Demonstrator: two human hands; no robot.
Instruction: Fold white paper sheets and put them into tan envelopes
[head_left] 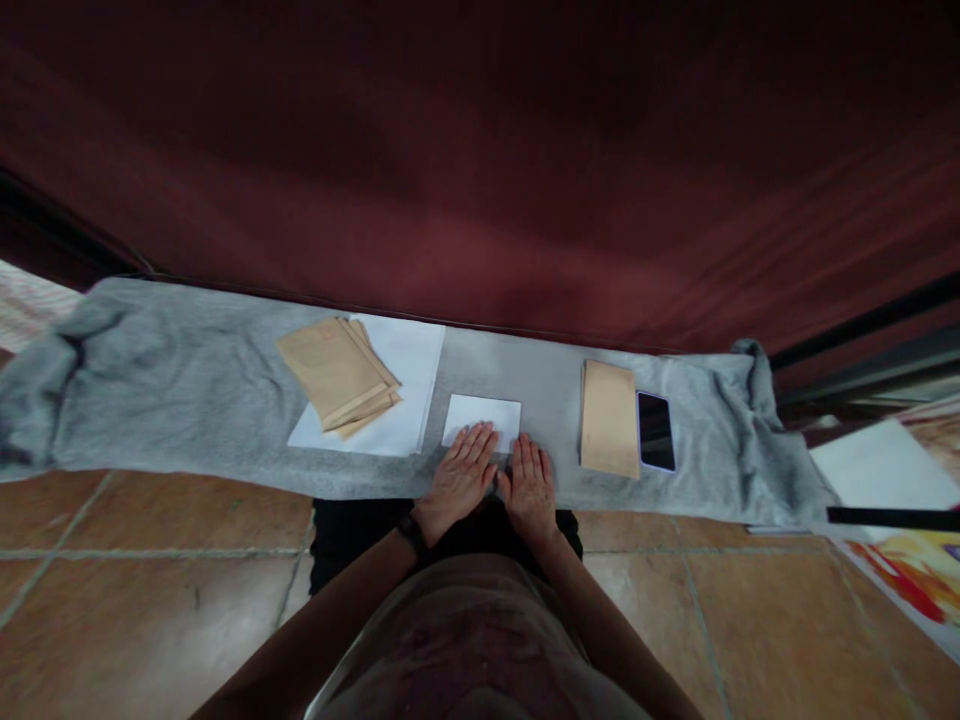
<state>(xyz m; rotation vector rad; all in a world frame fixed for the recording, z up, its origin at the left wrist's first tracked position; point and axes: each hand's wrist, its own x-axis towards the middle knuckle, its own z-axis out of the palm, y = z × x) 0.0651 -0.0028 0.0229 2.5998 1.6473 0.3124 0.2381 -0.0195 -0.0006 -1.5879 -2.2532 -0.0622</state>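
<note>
A small white sheet of paper (484,412), perhaps folded, lies on the grey cloth (517,360) in front of me. My left hand (465,470) rests flat with its fingers stretched over the paper's lower left part. Beside it, my right hand (531,485) lies flat too, its fingertips at the paper's lower right corner. Both thumbs come close together below the sheet. To the left, several brown envelopes (337,370) are fanned out on top of larger white sheets (409,375). On the right sits a neat stack of brown envelopes (611,420).
A phone with a dark screen (656,432) lies right of the envelope stack. The cloth covers a narrow bench, with a dark red hanging (480,240) behind it. Tiled floor (187,590) shows below. More paper (885,465) and a colourful print (919,580) are at far right.
</note>
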